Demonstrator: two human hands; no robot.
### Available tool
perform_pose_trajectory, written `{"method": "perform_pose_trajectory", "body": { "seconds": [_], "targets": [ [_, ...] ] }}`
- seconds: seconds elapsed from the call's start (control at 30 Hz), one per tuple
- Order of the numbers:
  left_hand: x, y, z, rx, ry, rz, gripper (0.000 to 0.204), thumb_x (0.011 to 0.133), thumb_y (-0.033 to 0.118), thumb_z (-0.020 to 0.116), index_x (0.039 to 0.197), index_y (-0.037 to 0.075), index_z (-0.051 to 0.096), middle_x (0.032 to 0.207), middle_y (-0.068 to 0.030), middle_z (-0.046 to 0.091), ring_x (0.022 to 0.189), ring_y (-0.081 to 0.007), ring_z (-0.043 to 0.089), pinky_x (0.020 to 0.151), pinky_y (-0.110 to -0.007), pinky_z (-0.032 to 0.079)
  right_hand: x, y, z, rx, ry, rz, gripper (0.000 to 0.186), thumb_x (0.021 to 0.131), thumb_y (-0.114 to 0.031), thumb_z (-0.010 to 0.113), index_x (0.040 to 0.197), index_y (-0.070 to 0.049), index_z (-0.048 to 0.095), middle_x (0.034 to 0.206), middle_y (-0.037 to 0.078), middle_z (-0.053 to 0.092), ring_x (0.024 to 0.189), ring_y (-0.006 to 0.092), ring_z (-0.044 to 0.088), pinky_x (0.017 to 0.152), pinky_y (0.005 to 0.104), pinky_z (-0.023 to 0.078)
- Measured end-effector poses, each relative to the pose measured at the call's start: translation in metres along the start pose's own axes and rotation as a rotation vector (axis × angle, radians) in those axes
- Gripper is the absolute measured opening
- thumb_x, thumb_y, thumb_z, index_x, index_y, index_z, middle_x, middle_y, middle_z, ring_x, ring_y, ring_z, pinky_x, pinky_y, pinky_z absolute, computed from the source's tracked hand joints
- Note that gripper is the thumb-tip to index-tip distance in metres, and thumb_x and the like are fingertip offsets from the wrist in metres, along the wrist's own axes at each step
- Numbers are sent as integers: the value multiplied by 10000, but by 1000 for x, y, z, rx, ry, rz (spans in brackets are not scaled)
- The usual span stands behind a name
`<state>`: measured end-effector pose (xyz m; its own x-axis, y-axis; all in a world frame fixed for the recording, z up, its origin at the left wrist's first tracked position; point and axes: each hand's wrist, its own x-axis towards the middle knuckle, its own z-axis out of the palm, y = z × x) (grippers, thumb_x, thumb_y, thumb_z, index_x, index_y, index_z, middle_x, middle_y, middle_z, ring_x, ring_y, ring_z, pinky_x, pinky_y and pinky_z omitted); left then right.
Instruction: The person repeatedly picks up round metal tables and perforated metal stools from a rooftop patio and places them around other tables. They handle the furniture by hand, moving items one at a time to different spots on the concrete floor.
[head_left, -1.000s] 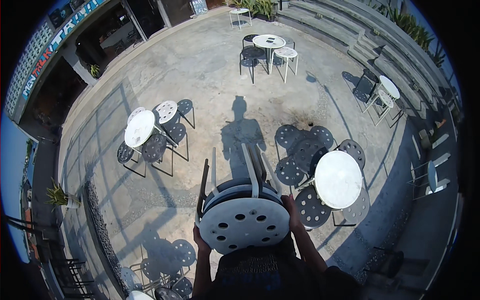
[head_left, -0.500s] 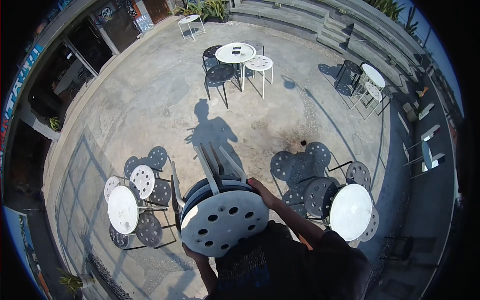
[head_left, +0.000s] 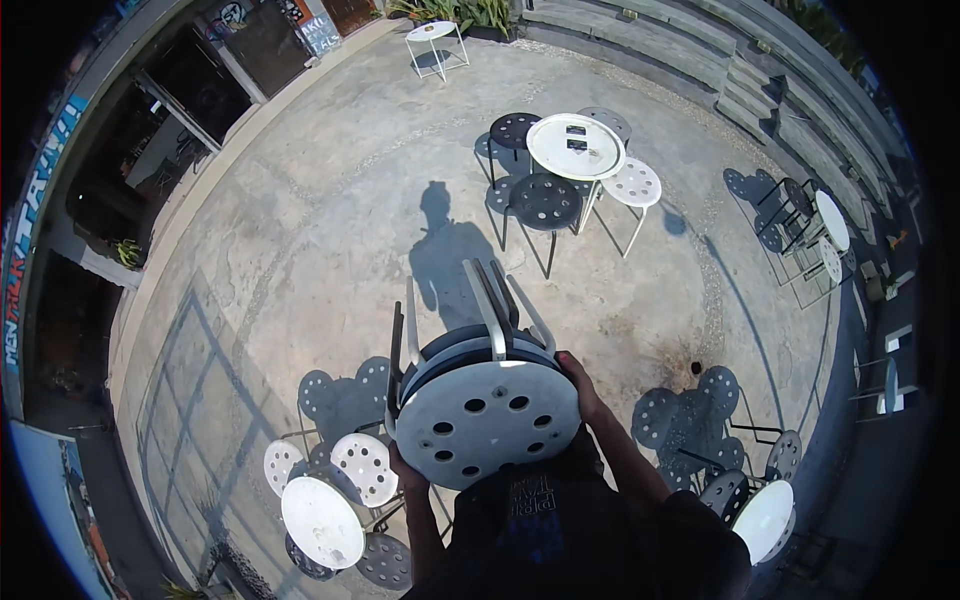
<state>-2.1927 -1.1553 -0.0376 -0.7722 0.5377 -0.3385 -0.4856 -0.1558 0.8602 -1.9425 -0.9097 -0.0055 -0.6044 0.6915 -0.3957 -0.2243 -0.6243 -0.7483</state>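
Observation:
Against my body I carry a stack of round stools point(head_left: 490, 430), tipped so that the legs point forward, away from me. The nearest seat is grey, with a ring of round holes; darker seats are nested behind it. Both pale and black legs stick out ahead. My left hand point(head_left: 407, 472) grips the stack's lower left edge, its fingers mostly hidden by the seat. At the upper right rim, my right hand point(head_left: 577, 380) is closed on the stack.
Ahead stands a white round table point(head_left: 555, 150) ringed by black and white stools. Other white tables with stools are at lower left point(head_left: 322, 522), lower right point(head_left: 763, 520) and far right point(head_left: 831, 220). A small white table point(head_left: 432, 31) stands far back, near plants. Concrete steps point(head_left: 680, 60) line the back right.
I have come forward across the concrete, so the table ahead looks nearer and the side tables sit lower in view. The stack has shifted right in view, still between my hands.

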Motion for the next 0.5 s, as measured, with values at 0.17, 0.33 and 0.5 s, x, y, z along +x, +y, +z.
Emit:
{"method": "perform_pose_trajectory", "body": {
  "seconds": [0.17,0.33,0.5],
  "targets": [
    [180,40,51,-15,73,1,363,949,251,319,1113,22,548,1032,-105,604,947,-212,586,818,-358,482,187,-53,72,-55,27,41,470,956,-430,365,1133,-45,569,1053,86,615,926,167,569,845,305,437],
    [297,94,102,-105,85,28,399,949,266,306,1143,8,539,1061,-131,606,946,-235,604,824,-372,492,347,-105,122,-8,-148,179,471,937,-455,380,1105,-55,566,1023,88,615,935,176,560,869,300,415],
    [431,132,157,-175,151,42,443,954,308,289,1163,4,534,1061,-136,615,936,-243,614,812,-368,505,509,-155,185,-113,-170,123,476,929,-457,401,1087,-41,570,1015,92,613,935,163,552,872,297,405]
  ]
}}
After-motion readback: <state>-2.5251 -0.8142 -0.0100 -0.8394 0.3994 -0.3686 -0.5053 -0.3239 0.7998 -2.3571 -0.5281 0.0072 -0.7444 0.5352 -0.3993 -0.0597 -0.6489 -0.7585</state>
